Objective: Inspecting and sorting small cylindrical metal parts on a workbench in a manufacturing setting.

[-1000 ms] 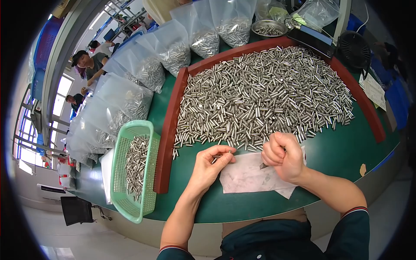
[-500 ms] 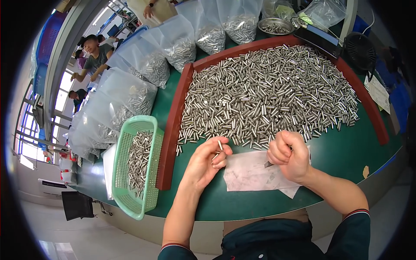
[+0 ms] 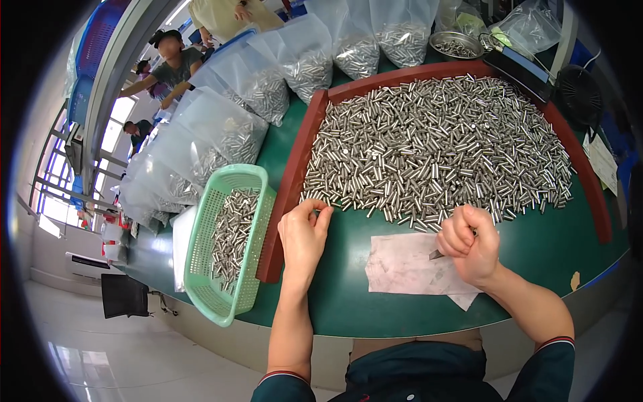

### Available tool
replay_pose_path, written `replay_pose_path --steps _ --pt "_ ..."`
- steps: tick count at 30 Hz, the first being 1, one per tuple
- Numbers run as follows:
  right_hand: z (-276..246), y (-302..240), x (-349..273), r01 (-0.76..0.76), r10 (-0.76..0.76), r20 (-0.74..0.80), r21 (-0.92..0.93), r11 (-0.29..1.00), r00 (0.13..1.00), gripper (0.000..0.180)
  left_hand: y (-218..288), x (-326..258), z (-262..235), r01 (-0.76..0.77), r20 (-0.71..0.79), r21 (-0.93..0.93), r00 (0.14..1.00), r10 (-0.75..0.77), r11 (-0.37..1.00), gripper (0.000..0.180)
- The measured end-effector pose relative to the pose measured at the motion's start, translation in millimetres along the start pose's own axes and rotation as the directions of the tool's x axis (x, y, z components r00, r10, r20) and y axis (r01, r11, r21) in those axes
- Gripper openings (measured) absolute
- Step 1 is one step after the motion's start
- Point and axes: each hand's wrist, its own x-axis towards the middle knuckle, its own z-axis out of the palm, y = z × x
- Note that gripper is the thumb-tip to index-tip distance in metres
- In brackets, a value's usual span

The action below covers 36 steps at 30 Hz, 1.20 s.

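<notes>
Many metal pins (image 3: 435,147) lie heaped far inside the red frame (image 3: 296,181), fewer in the green basket (image 3: 249,288) at left, so plenty appears left. The left hand (image 3: 303,238) pinches beside the frame, on what I cannot tell; the right hand (image 3: 472,246) clenches a dark piece (image 3: 436,254) over the pale cloth (image 3: 398,271).

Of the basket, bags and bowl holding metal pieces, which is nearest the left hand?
The green basket: it sits to the left hand's left, just outside the red rail. The bags and bowl stand farther back.
</notes>
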Motion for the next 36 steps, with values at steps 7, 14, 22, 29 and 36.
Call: replay_pose_path --steps 7,14,22,29,36 --pt "0.0 0.3 0.6 0.005 -0.005 -0.006 -0.003 1.000 1.000 0.040 -10.6 5.0 -6.1 -0.018 -0.068 0.109 0.997 0.026 0.994 0.007" --pt "2.5 -0.3 1.4 0.012 -0.010 -0.041 0.053 0.999 0.999 0.040 -13.4 4.2 -2.6 -0.053 0.041 0.142 0.998 0.048 0.988 0.010" --pt "5.7 -0.3 -1.0 -0.004 0.008 -0.077 0.053 0.999 0.997 0.041 -20.8 -1.4 -4.0 -0.040 0.094 0.178 0.995 0.023 0.983 0.012" --pt "4.2 0.7 1.9 -0.011 0.014 -0.088 0.034 0.999 0.996 0.041 24.2 -11.8 0.1 -0.023 0.289 -0.326 0.949 0.123 0.945 0.008" --pt "10.3 -1.6 0.1 -0.032 0.035 -0.080 0.038 0.999 0.996 0.041 51.1 -49.2 30.2 -0.335 0.336 -0.489 0.779 0.529 0.805 0.008"
